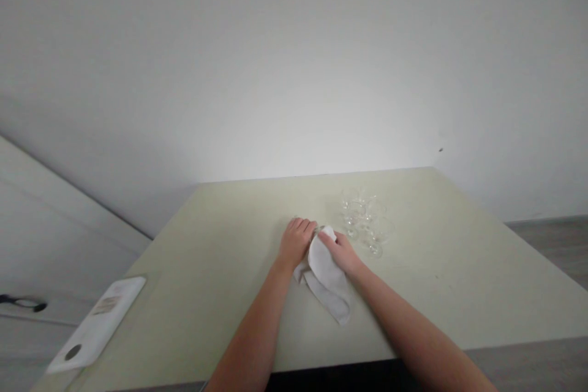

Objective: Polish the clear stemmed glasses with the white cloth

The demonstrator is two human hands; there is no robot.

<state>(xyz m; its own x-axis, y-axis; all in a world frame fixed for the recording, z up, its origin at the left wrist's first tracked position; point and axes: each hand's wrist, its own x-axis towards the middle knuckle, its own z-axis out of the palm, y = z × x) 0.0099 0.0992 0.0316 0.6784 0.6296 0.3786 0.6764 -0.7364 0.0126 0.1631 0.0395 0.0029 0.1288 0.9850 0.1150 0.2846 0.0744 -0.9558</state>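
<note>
A white cloth (pixel 327 266) hangs from my right hand (pixel 340 249), its loose end draping down onto the table. The fingers of that hand are closed on the cloth. Just left of it, my left hand (pixel 296 242) is curled around a clear glass (pixel 316 230), of which only a small shiny part shows between the hands. The cloth meets the glass there, and most of the glass is hidden by fingers and fabric. To the right of my right hand, several clear stemmed glasses (pixel 366 217) are grouped close together.
The pale table (pixel 220 245) runs back to a white wall (pixel 294 73). At its left edge lies a white board (pixel 98 324) with a dark oval spot near one end. A cabinet with a black handle (pixel 22 303) stands further left.
</note>
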